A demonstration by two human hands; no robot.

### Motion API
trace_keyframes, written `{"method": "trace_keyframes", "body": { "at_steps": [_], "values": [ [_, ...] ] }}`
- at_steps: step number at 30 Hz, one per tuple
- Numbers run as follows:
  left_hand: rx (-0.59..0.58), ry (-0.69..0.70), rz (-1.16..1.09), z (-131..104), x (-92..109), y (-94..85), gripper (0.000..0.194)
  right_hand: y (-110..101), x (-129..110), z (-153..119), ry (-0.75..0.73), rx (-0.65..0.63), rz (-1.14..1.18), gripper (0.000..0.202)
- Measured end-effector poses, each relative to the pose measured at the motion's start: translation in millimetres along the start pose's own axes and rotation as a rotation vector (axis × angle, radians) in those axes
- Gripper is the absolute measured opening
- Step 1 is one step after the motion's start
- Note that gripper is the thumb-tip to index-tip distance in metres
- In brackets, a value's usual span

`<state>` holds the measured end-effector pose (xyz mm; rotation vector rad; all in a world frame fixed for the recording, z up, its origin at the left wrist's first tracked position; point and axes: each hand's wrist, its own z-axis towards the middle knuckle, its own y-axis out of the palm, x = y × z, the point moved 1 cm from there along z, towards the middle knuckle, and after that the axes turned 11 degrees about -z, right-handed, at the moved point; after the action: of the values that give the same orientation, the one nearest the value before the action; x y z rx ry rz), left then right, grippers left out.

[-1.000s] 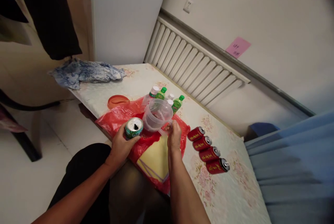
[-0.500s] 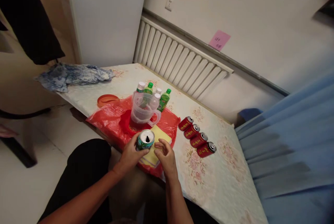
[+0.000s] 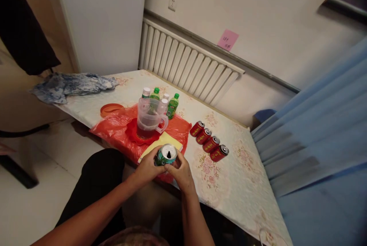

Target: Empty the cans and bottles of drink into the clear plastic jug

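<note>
An opened green can (image 3: 166,155) is held upright between my two hands over the table's near edge. My left hand (image 3: 149,166) wraps round its left side. From the right, my right hand (image 3: 181,170) has its fingers and thumb on the can. Just behind it, a yellow cloth (image 3: 163,140) lies on red plastic (image 3: 111,128). A clear plastic jug (image 3: 149,118) stands in a red dish (image 3: 130,129); several bottles, one of them green (image 3: 172,106), stand behind the jug.
Several red cans (image 3: 211,144) form a row on the flowered tablecloth (image 3: 237,184) to the right. An orange lid (image 3: 111,109) and a blue patterned cloth (image 3: 77,84) lie at the left. A radiator (image 3: 186,62) runs behind the table; a blue curtain (image 3: 312,123) hangs at the right.
My right hand has closed onto the can, where its fingers were apart beside it. The can has come nearer to me and right, off the cloth's middle. The view has shifted slightly.
</note>
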<state>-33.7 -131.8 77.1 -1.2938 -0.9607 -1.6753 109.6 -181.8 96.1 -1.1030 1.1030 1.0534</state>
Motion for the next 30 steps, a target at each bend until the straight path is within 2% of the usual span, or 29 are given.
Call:
{"method": "trace_keyframes", "body": {
  "at_steps": [7, 13, 16, 21, 30],
  "values": [
    [-0.091, 0.009, -0.016, -5, 6, 4.4, 0.067, -4, 4, -8, -0.011, 0.004, -0.015, 0.064],
    [-0.168, -0.063, -0.043, -5, 9, 6.5, 0.073, -9, 1, -8, 0.013, 0.084, -0.049, 0.057],
    [-0.157, -0.081, -0.061, -3, 7, 9.4, 0.077, -12, -1, -7, 0.007, 0.108, -0.019, 0.051],
    [-0.134, -0.07, -0.015, 1, -3, 14.2, 0.065, -18, 0, -8, 0.031, 0.127, 0.03, 0.046],
    [-0.176, -0.107, 0.063, 6, -14, 26.7, 0.068, -39, 10, -14, 0.053, 0.101, -0.039, 0.067]
  ]
}}
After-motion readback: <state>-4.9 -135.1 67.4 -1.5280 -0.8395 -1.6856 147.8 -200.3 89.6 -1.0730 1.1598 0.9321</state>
